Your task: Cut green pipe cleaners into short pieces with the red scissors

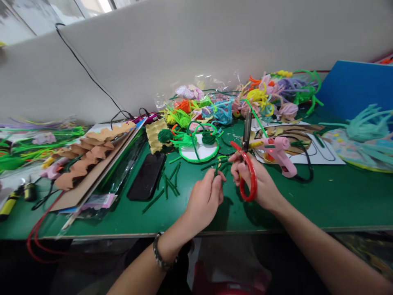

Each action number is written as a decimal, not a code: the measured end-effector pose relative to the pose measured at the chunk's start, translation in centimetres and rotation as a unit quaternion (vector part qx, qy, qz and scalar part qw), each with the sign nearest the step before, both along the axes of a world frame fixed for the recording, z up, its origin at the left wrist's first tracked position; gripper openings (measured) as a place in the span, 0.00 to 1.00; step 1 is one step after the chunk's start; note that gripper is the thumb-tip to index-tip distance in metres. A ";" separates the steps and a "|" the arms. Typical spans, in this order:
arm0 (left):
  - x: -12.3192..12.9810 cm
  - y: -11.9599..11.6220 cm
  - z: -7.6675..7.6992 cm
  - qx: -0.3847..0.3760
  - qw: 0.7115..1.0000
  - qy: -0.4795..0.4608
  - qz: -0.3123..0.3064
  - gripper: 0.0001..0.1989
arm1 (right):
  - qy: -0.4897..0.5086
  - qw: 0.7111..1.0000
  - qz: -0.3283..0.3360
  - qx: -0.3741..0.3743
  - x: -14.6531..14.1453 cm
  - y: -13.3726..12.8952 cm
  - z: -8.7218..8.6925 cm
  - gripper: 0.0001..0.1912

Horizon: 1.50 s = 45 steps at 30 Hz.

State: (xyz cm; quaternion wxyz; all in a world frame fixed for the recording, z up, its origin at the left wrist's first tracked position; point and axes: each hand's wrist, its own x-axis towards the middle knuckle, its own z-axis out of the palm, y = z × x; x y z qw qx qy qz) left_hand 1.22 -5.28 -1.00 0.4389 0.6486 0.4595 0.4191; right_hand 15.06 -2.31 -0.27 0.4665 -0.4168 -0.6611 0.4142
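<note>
In the middle, my left hand (206, 196) pinches a short dark green pipe cleaner piece (216, 167) between thumb and fingers. To its right, my right hand (256, 180) is closed on red-handled scissors (251, 174), whose dark blades point up and away from me. Behind my hands lies a white disc (201, 150) edged in bright green, with dark green pompoms and pipe cleaners on it. Cut dark green pipe cleaner pieces (168, 184) are scattered left of my left hand, and more lie just behind its fingertips.
A pink glue gun (281, 151) rests right of the scissors, near a white sheet with brown shapes (328, 153). A black phone (146, 176) and cardboard strips (89, 168) are on the left. Colourful pipe cleaner bundles (221, 110) line the wall; a blue board (359, 88) stands at right.
</note>
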 end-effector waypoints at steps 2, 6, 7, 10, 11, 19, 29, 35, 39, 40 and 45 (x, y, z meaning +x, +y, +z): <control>-0.2 0.2 0.2 -0.009 0.999 -0.042 -0.003 0.10 | -0.134 0.988 -0.026 0.075 0.2 -0.1 -0.2 0.23; -0.3 0.3 0.8 -0.075 0.984 -0.158 -0.034 0.09 | -0.338 0.914 -0.091 0.207 0.4 -0.1 -0.6 0.23; -0.3 0.4 0.9 -0.088 0.979 -0.177 -0.045 0.10 | -0.361 0.898 -0.097 0.234 0.4 -0.1 -0.7 0.23; -0.4 0.3 1.0 -0.090 0.972 -0.208 -0.066 0.11 | -0.400 0.863 -0.107 0.290 0.3 -0.1 -0.7 0.21; -0.5 0.3 1.0 -0.079 0.972 -0.211 -0.064 0.11 | -0.410 0.853 -0.112 0.302 0.3 -0.1 -0.7 0.20; -0.5 -0.2 0.8 -0.004 0.989 -0.145 -0.041 0.13 | -0.467 0.807 -0.156 0.327 0.4 -0.2 -0.4 0.19; -0.3 -0.5 0.1 0.008 0.987 -0.146 -0.063 0.13 | -0.463 0.797 -0.196 0.334 0.5 -0.1 -0.3 0.21; -0.1 -0.6 0.4 -0.021 0.985 -0.166 -0.039 0.13 | -0.463 0.796 -0.184 0.343 0.5 -0.2 -0.4 0.21; -0.1 -0.5 0.4 -0.009 0.990 -0.135 -0.028 0.12 | -0.468 0.783 -0.193 0.362 0.4 -0.2 -0.5 0.22; -0.2 -0.5 0.4 -0.003 0.992 -0.124 -0.032 0.12 | -0.468 0.778 -0.199 0.369 0.4 -0.2 -0.6 0.22; -0.3 -0.5 0.1 0.030 0.995 -0.085 -0.036 0.10 | -0.468 0.771 -0.208 0.380 0.5 -0.1 -0.6 0.23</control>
